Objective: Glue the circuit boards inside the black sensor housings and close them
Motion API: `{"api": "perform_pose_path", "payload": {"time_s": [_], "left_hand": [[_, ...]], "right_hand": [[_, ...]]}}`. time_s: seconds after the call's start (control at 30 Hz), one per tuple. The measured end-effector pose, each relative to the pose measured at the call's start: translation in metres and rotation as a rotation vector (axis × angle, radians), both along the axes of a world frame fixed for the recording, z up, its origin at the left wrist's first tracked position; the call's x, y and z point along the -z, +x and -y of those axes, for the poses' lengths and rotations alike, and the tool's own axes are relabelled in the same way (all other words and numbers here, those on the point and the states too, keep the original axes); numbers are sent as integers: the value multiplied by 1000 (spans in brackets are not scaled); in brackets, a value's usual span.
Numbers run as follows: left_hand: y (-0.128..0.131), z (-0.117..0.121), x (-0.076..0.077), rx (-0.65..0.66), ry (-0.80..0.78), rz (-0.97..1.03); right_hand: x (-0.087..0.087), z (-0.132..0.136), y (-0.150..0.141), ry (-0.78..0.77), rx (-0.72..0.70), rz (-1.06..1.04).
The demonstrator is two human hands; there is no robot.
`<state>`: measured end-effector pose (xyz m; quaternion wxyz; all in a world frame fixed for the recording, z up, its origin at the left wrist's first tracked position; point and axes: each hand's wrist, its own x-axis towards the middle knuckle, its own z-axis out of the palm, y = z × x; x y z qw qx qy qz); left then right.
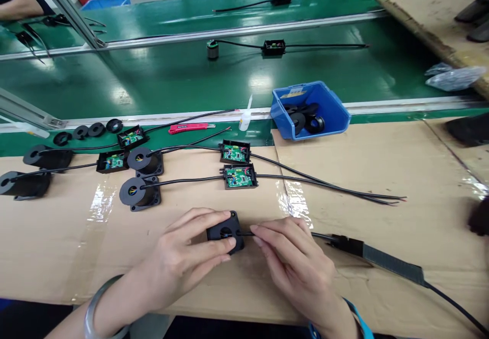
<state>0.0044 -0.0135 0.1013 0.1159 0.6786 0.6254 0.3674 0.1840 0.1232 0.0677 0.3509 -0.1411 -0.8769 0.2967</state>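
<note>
Between the thumb and fingers of my left hand (191, 250) is a black plastic housing (236, 223) with a square flange and a round opening, where small wires show. My right hand (296, 260) pinches the black cable (246, 233) just beside the point where it enters the housing. From there the cable runs right to a black case (393, 263), which lies on the cardboard, and on past it. Further back, two round black housings (142, 161) are joined by cables to open cases with green circuit boards (239, 177).
Cardboard (355, 155) covers the bench. Behind it stand a blue bin (336, 117) with black rings, a small white bottle (245, 120) and a red utility knife (189, 128). Loose black rings (96, 130) lie at left. Across the green belt, a person's arm (23, 6) shows.
</note>
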Motion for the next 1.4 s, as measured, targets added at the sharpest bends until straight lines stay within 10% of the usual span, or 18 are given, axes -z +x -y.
{"api": "perform_pose_path", "payload": {"time_s": [0.93,1.4], "left_hand": [[2,-8,-25,119,-120,-373],[27,-4,15,-72,104,-503]], "right_hand": [[1,-2,4,-39,-52,-3],[-8,3,10,101,9,36]]}}
